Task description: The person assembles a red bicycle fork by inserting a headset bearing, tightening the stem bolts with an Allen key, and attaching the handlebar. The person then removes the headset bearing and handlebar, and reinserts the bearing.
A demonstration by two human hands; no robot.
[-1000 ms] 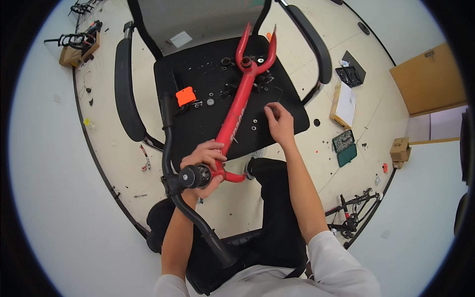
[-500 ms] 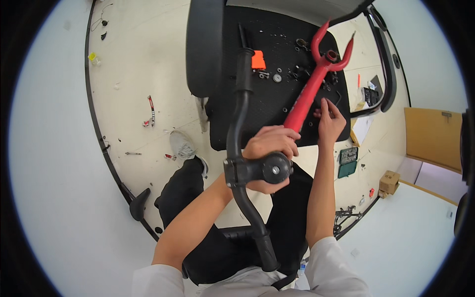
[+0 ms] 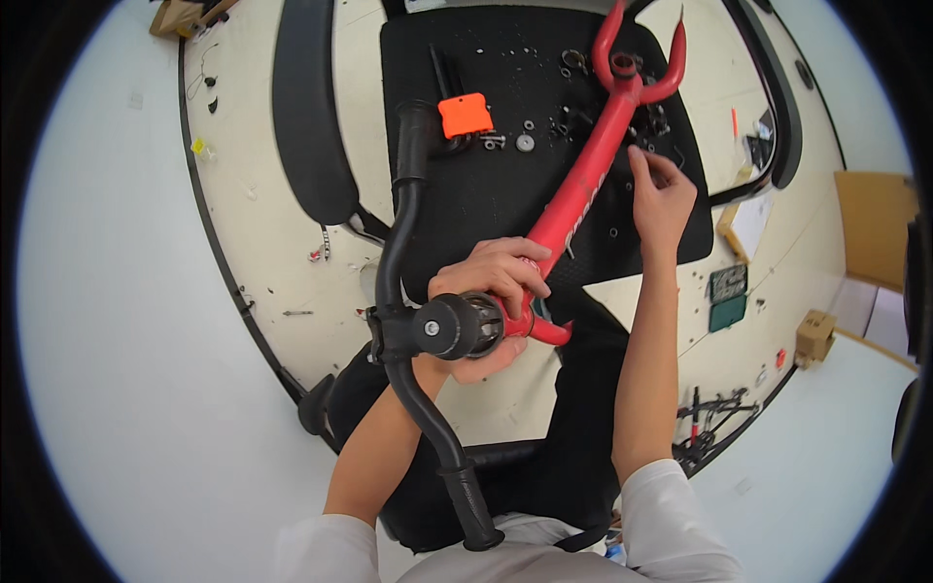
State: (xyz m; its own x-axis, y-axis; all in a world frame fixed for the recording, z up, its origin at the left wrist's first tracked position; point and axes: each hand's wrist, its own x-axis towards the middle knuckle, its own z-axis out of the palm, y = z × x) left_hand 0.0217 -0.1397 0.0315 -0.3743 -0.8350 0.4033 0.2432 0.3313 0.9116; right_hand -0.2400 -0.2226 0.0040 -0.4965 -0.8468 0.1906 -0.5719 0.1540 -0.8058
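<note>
My left hand (image 3: 491,274) is closed around the near end of a red bike frame (image 3: 583,175), just beyond the round black stem (image 3: 447,328). Black handlebars (image 3: 393,262) with ribbed grips run through the stem's clamp, one grip towards me and the other over the seat. The frame slants away to the right and ends in two prongs. Beside its far half, my right hand (image 3: 666,199) is raised above the seat, thumb and fingertips pinched together. Whatever may be between those fingertips is too small to make out.
On the black chair seat (image 3: 466,199) lie an orange plate (image 3: 466,115), a grey disc (image 3: 525,143), bolts and several dark parts. Armrests (image 3: 309,112) flank it. Right, on the floor, are a green tool case (image 3: 727,313), a cardboard box (image 3: 814,336) and bike parts (image 3: 714,418).
The view has shifted. My left hand has turned the frame and handlebars, so the stem now points left and a short red tube shows beside it. My right hand stays pinched near the frame.
</note>
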